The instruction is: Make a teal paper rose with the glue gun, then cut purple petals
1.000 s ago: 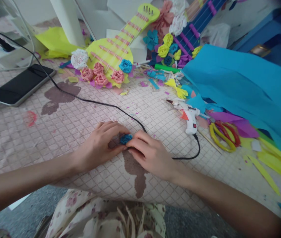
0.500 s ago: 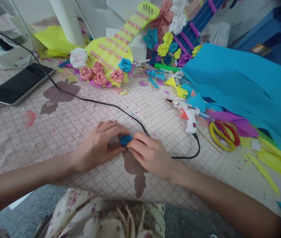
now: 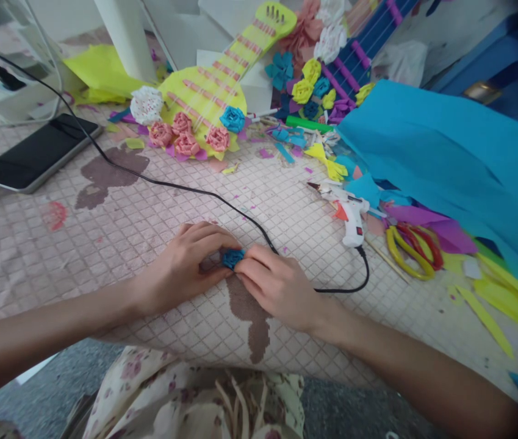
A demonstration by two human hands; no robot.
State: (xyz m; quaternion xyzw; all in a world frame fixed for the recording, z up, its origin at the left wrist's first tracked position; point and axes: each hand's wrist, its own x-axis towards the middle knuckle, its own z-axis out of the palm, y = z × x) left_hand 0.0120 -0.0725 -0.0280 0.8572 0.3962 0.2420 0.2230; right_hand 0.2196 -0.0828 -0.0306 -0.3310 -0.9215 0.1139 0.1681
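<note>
A small blue paper flower [image 3: 232,258] is pinched between my two hands, just above the near part of the table. My left hand [image 3: 190,259] curls round its left side, thumb below and fingers above. From the right, my right hand [image 3: 277,283] grips its edge with thumb and fingertips, which hide part of it. A white glue gun [image 3: 349,210] lies to the right of my hands. Farther back rests a yellow paper guitar [image 3: 213,91] with pink, white and blue paper flowers on its lower end.
A black cord [image 3: 185,188] runs across the table behind my hands. A phone [image 3: 36,152] lies at left. Scissors [image 3: 414,250], blue paper sheets [image 3: 442,146] and scraps cover the right side. A blue paper guitar [image 3: 363,49] with purple strips stands at the back.
Almost nothing differs. Both hands keep their hold on the blue paper flower in the same place; the view has shifted very slightly.
</note>
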